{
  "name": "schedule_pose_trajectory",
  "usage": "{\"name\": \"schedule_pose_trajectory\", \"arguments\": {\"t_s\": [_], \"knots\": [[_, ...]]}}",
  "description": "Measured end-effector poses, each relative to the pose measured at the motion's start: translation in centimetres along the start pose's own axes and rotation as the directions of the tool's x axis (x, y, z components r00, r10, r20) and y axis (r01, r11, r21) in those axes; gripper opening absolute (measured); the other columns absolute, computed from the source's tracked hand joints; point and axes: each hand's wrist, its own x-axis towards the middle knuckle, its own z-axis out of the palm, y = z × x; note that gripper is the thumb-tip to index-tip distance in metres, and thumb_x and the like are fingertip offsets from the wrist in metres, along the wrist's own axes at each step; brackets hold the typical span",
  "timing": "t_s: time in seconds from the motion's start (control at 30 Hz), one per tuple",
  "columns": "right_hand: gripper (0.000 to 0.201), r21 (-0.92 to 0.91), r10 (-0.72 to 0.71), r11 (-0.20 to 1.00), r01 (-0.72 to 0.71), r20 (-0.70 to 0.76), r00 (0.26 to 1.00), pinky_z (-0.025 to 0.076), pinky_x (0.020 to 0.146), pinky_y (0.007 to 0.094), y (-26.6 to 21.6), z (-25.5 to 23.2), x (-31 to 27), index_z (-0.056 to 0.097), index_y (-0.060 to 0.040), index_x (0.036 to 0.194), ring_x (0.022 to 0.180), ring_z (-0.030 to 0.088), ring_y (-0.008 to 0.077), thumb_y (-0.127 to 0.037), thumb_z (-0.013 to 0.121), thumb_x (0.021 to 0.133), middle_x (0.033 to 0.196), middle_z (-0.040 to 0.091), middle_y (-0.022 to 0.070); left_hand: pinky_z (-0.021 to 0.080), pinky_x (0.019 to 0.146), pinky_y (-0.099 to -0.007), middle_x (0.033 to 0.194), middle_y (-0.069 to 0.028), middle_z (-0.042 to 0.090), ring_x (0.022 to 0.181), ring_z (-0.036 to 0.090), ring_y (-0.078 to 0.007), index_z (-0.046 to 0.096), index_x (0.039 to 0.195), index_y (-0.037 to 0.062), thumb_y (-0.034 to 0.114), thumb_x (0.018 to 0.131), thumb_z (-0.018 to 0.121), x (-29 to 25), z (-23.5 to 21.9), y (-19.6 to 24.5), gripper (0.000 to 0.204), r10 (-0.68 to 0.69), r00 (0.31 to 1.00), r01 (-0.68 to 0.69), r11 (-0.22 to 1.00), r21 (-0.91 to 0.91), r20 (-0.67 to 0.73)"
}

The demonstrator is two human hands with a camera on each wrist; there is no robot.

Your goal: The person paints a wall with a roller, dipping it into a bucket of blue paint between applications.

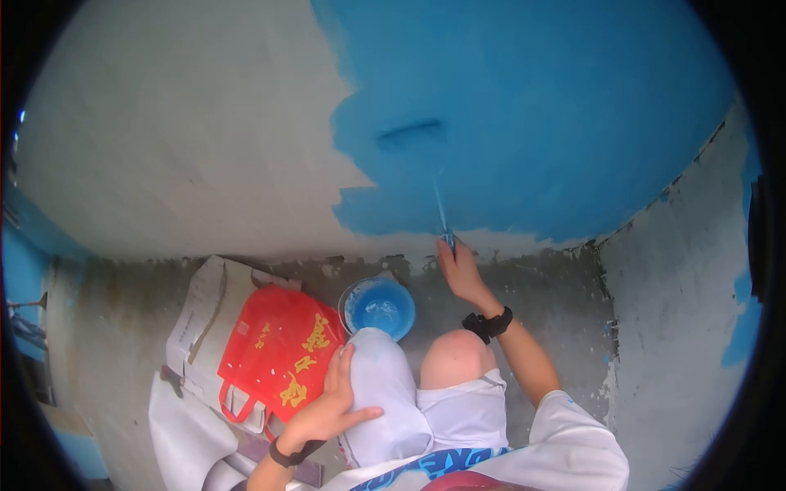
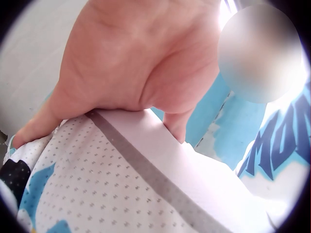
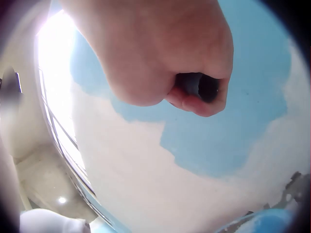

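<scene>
My right hand (image 1: 463,274) grips the dark handle (image 1: 448,238) of a paint roller, whose thin rod runs up to the roller head (image 1: 412,133). The roller head lies against the blue-painted part of the wall (image 1: 540,106), close to its ragged left border. In the right wrist view, the curled fingers (image 3: 206,104) wrap the handle, its round end showing. My left hand (image 1: 327,409) rests on the white shorts (image 1: 385,393) at the left thigh, thumb spread from the fingers. A bucket (image 1: 403,296) with blue paint stands on the floor just beyond the left knee.
Left of the bucket lies a red bag (image 1: 278,352) with gold characters, over flattened cardboard (image 1: 192,315). Pale wall (image 1: 205,147) continues left of the blue. A grey side wall (image 1: 679,278) with blue patches rises on the right. The concrete floor (image 1: 565,327) has paint specks.
</scene>
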Motion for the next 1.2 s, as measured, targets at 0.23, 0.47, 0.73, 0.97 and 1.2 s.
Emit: {"name": "schedule_pose_trajectory", "arguments": {"t_s": [0.23, 0.47, 0.73, 0.97, 1.2], "knots": [[0.03, -0.123, -0.008, 0.992, 0.0, -0.064, 0.998, 0.04, 0.061, 0.0358, 7.3, 0.1, -3.4, 0.053, -0.0012, 0.09, 0.065, 0.043, 0.0153, -0.026, 0.052, 0.108, 0.069, 0.051, 0.0048, 0.015, 0.125, -0.05, 0.16, -0.0425, 0.003, 0.153, 0.003, -0.0537, -0.005, 0.155, -0.0128, 0.054, 0.09, 0.072, -0.5, 0.3, 0.5, 0.121, 0.007, 0.999, -0.006, 1.0, 0.025, -0.033], [0.037, 0.076, 0.096, 0.993, -0.096, 0.0, 0.995, 0.035, 0.048, 0.0307, 8.8, 0.4, -4.6, 0.049, -0.0055, 0.082, 0.053, 0.043, 0.0093, -0.03, 0.05, 0.109, 0.062, 0.049, 0.0003, 0.015, 0.126, -0.0498, 0.16, -0.0419, 0.001, 0.153, 0.003, -0.0532, -0.006, 0.156, -0.0121, 0.055, 0.089, 0.072, -0.8, 0.4, 0.8, 0.122, 0.009, 0.999, -0.008, 1.0, 0.016, -0.042], [0.038, 0.036, 0.062, 0.997, -0.062, 0.008, 0.998, 0.037, 0.051, 0.0331, 5.8, 0.8, -6.1, 0.052, -0.0034, 0.083, 0.055, 0.046, 0.0112, -0.033, 0.054, 0.107, 0.061, 0.05, 0.0027, 0.009, 0.127, -0.0472, 0.161, -0.0407, -0.001, 0.154, 0.0, -0.0489, -0.015, 0.152, -0.0161, 0.056, 0.089, 0.073, -1.2, 0.4, 0.8, 0.129, -0.012, 1.0, 0.012, 0.999, 0.035, -0.001], [0.038, -0.099, -0.076, 0.993, 0.071, -0.042, 0.996, 0.039, 0.057, 0.0412, 2.6, 2.7, -2.3, 0.055, 0.0034, 0.091, 0.056, 0.045, 0.0293, -0.032, 0.056, 0.106, 0.063, 0.05, 0.0166, 0.013, 0.126, -0.0494, 0.161, -0.0401, 0.0, 0.154, 0.0, -0.0509, -0.006, 0.155, -0.0126, 0.056, 0.09, 0.071, -1.3, 0.6, 1.0, 0.123, 0.01, 0.999, -0.009, 1.0, 0.009, -0.038], [0.041, -0.044, -0.157, 0.987, 0.157, 0.007, 0.988, 0.035, 0.055, 0.0421, -8.4, 2.9, 2.7, 0.056, 0.0035, 0.091, 0.056, 0.036, 0.0239, -0.034, 0.054, 0.107, 0.062, 0.045, 0.016, 0.008, 0.127, -0.0464, 0.161, -0.0415, -0.003, 0.154, -0.001, -0.0491, -0.014, 0.151, -0.0186, 0.059, 0.09, 0.069, -1.5, 0.1, 1.3, 0.129, -0.019, 1.0, 0.019, 1.0, 0.007, -0.004]]}}
